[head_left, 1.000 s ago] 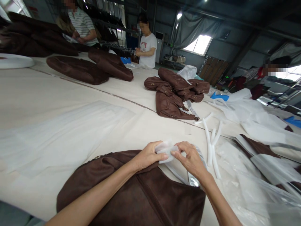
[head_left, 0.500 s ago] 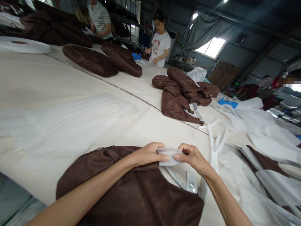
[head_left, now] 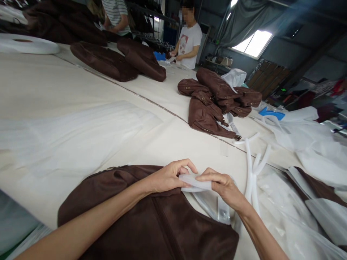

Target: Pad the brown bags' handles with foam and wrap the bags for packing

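Note:
A dark brown leather bag [head_left: 135, 224] lies in front of me, a seam line running down its face. Over its upper edge, a small folded strip of white foam sheet [head_left: 193, 181] is between my two hands. My left hand [head_left: 170, 175] grips the strip's left end, its index finger raised and bent over it. From the other side, my right hand [head_left: 221, 184] pinches the strip between fingers and thumb. What the strip is folded around, if anything, is hidden. A clear plastic-covered strap piece [head_left: 223, 210] lies by the bag's curved edge.
Several brown bags [head_left: 208, 103] are heaped across the table, and more brown bags [head_left: 105, 61] lie at the far left. Thin white sheets [head_left: 81, 133] spread at left. White foam tubes [head_left: 248, 169] and plastic wrapping [head_left: 282, 202] are at right. A co-worker [head_left: 189, 39] stands opposite.
My right fingers have moved over the top of the foam strip, folding it flatter. My left index finger has lifted off it. The view has shifted slightly.

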The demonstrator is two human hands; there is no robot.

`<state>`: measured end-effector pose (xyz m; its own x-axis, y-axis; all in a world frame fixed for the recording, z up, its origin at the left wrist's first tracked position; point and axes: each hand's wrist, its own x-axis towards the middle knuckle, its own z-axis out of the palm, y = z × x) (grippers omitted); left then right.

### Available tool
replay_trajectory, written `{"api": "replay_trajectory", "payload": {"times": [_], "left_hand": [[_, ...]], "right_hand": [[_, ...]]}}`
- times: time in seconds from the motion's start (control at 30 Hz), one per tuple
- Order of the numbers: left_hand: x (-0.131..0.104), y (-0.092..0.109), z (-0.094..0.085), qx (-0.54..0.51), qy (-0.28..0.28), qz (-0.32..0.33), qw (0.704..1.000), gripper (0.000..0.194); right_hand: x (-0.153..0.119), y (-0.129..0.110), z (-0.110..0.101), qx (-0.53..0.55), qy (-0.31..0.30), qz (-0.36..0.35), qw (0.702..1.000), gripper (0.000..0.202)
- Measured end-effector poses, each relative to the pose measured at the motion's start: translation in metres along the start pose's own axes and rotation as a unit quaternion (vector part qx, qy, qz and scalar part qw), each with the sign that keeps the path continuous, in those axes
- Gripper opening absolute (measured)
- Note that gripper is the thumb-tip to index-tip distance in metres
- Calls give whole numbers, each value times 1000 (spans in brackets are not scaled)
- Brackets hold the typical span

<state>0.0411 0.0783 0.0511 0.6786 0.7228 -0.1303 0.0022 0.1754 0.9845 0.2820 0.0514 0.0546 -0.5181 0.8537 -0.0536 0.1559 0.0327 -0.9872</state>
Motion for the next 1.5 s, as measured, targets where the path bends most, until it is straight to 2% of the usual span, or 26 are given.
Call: {"api": "replay_trajectory", "payload": {"times": [0.13, 0.23, 0.33, 0.43, 0.73, 0.8, 0.87, 0.93, 0.97, 1.03, 1.1, 1.2, 1.33, 1.5], "left_hand": [[1, 2, -7, -45, -61, -37, 996, 41], [4, -1, -7, -78, -71, -62, 992, 47], [6, -3, -6, -45, -87, -100, 990, 55], [6, 0, -6, -14, -116, -100, 988, 47], [9, 1, -4, 31, -96, -108, 989, 44], [8, -1, -2, 41, -83, -104, 990, 44], [7, -1, 1, 51, -62, -100, 992, 45], [5, -1, 2, 68, -41, -94, 992, 45], [5, 0, 3, 79, -34, -90, 992, 45], [4, 1, 5, 101, -26, -82, 991, 45], [4, 1, 6, 123, -18, -69, 990, 47], [4, 0, 8, 144, -13, -53, 988, 47], [4, -3, 9, 146, -5, -55, 988, 49], [6, 3, 10, 108, -41, -70, 991, 48]], "right_hand": [[-1, -1, 2, -5, -2, -13, 1000, 25], [-1, -1, 3, 1, 1, -15, 1000, 34], [0, -1, 4, 0, 5, -22, 1000, 34], [1, -3, 5, -2, 12, -14, 1000, 28], [5, -7, 5, -43, 24, -32, 998, 25], [-7, -9, 5, -60, 77, -52, 994, 20], [-24, -7, 10, -29, 215, -62, 974, 19], [-42, -2, 25, 60, 345, -25, 936, 23], [-48, 1, 36, 114, 372, 13, 921, 27], [-51, 8, 59, 206, 350, 93, 909, 38], [-41, 12, 80, 272, 308, 123, 903, 46], [-16, 14, 96, 352, 319, 90, 875, 50], [8, 17, 99, 390, 416, 30, 821, 50], [12, 24, 101, 372, 457, -1, 808, 49]]}}
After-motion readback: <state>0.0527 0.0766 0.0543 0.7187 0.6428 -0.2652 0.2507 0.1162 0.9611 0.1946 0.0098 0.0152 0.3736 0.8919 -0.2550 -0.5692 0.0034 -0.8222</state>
